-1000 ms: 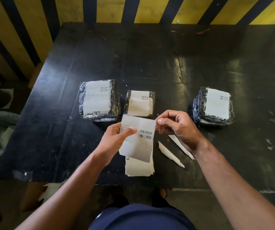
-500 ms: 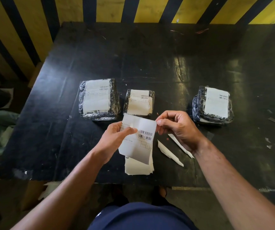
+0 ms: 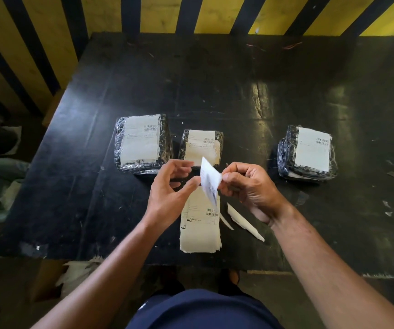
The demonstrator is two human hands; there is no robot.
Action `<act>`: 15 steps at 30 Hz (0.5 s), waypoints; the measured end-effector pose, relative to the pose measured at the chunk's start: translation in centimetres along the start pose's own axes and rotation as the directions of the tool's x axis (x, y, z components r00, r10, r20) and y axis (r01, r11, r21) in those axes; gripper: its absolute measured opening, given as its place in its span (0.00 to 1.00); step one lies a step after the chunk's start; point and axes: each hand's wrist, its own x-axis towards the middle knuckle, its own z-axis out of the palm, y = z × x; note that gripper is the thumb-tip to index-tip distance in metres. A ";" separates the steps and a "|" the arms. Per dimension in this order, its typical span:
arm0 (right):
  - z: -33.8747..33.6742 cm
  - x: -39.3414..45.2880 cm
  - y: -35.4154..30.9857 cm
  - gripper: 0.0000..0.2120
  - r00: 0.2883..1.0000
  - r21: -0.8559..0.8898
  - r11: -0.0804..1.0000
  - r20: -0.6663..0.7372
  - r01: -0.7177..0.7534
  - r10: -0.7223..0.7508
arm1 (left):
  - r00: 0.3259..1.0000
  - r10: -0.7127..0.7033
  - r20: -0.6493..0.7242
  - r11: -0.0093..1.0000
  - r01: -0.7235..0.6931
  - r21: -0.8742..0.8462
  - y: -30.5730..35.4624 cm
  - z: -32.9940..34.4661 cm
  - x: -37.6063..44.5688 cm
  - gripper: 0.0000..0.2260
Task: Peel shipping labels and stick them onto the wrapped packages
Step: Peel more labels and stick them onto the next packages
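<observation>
The right hand [image 3: 250, 188] pinches one shipping label [image 3: 210, 182] by its edge, thumb and fingers closed tight on it. The label is turned almost sideways and looks blurry. The left hand [image 3: 169, 188] is just beside it at nine o'clock, fingers curled but loose; its thumb tip is right at the label's edge (I cannot tell if it touches).

Under the hands, a stack of labels [image 3: 199, 229] lies flat on the black surface [image 3: 238, 91]. Two thin paper strips [image 3: 244, 222] lie at three o'clock from the stack.

Three wrapped packages sit in a row farther away. The big package [image 3: 142, 143] is at eleven o'clock from the hands. The small package [image 3: 201, 147] is at twelve o'clock. The far package [image 3: 307, 153] is at two o'clock, well apart. Each one has a white label on top.
</observation>
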 end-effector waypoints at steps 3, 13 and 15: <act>0.2 0.1 0.1 0.04 1.000 -0.003 1.000 -0.007 0.001 -0.001 | 0.992 0.031 0.121 0.998 -0.023 -0.065 1.0 0.6 -0.5 0.07; 0.2 0.4 0.6 0.03 1.000 -0.100 0.995 -0.013 0.009 -0.011 | 0.977 -0.072 0.198 0.968 0.116 -0.222 1.3 1.5 -0.9 0.11; 0.1 0.3 0.7 0.05 1.000 -0.131 0.991 -0.007 0.010 -0.011 | 0.972 -0.100 0.214 0.960 0.151 -0.236 1.0 1.3 -0.8 0.11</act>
